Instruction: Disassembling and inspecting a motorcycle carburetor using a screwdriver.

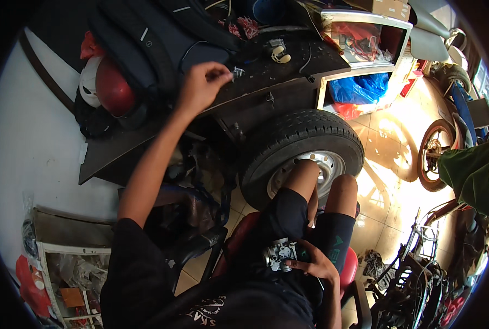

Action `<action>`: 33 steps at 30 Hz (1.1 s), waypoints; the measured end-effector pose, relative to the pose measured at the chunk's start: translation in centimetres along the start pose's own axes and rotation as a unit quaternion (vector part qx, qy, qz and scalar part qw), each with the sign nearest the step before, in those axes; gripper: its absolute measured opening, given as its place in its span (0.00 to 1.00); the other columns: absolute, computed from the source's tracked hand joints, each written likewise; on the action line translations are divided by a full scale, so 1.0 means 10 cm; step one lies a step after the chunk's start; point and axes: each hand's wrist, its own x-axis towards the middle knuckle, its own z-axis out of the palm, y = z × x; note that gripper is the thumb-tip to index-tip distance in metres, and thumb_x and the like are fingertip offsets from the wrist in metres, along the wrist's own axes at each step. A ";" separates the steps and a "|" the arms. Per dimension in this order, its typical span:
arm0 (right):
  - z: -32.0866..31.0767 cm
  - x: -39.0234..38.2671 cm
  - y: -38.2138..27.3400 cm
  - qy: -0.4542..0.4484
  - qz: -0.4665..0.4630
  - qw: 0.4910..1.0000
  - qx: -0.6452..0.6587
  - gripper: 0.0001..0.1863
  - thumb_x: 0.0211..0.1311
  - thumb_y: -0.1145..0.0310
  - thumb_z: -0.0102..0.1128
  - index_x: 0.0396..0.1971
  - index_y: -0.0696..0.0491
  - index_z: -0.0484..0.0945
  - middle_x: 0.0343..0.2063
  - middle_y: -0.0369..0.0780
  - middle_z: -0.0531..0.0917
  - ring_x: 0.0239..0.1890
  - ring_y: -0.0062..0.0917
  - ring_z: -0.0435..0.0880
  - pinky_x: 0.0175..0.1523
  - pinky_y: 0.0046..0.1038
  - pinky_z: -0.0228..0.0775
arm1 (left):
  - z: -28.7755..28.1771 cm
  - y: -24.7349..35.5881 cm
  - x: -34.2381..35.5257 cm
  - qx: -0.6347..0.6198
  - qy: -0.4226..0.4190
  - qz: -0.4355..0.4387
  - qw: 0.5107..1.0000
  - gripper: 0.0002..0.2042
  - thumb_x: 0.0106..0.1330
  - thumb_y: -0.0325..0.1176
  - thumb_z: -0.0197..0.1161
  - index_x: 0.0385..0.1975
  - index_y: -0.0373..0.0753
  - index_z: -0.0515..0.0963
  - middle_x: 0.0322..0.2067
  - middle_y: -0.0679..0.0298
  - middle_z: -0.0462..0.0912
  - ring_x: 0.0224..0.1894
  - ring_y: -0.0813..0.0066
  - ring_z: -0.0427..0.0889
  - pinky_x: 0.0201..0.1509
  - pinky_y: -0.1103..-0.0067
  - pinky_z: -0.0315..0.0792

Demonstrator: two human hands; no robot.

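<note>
My left hand is stretched out over the dark desk, its fingers pinched together at a small silvery metal part. The part sits right at the fingertips; its exact kind is too small to make out. Down at my lap, my right hand grips a silver carburetor from its right side, thumb across the lower body. The carburetor rests against my dark shorts. Farther along the desk lies another small metal piece with a cream-coloured round part.
The dark desk carries a black backpack and a red and white helmet. A car wheel leans in front of my knees. To the right stand a glass-fronted cabinet, a motorcycle wheel and a motorcycle frame.
</note>
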 end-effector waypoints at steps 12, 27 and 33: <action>0.01 -0.07 0.04 0.022 0.022 0.999 0.008 0.55 0.53 0.45 0.80 0.72 0.63 0.64 0.44 0.47 0.87 0.29 0.26 0.82 0.36 0.28 0.75 | -0.28 -0.50 1.09 0.117 -0.159 -0.008 0.980 0.08 0.64 0.29 0.72 0.40 0.33 0.89 0.34 0.60 0.92 0.38 0.76 0.89 0.48 0.77 0.79; 0.01 -0.13 0.05 0.037 0.020 0.998 0.040 0.51 0.55 0.47 0.79 0.71 0.62 0.66 0.43 0.46 0.86 0.26 0.24 0.78 0.33 0.27 0.74 | -0.16 -0.59 1.23 0.074 -0.260 -0.061 0.961 0.08 0.70 0.28 0.65 0.44 0.32 0.87 0.37 0.62 0.89 0.41 0.77 0.86 0.48 0.77 0.79; 0.00 -0.11 0.12 0.030 0.025 0.998 0.039 0.50 0.55 0.47 0.79 0.71 0.61 0.67 0.44 0.47 0.85 0.31 0.27 0.82 0.39 0.28 0.76 | -0.15 -0.61 1.18 0.055 -0.265 -0.052 0.961 0.10 0.73 0.25 0.62 0.50 0.32 0.85 0.43 0.61 0.89 0.46 0.78 0.86 0.54 0.77 0.78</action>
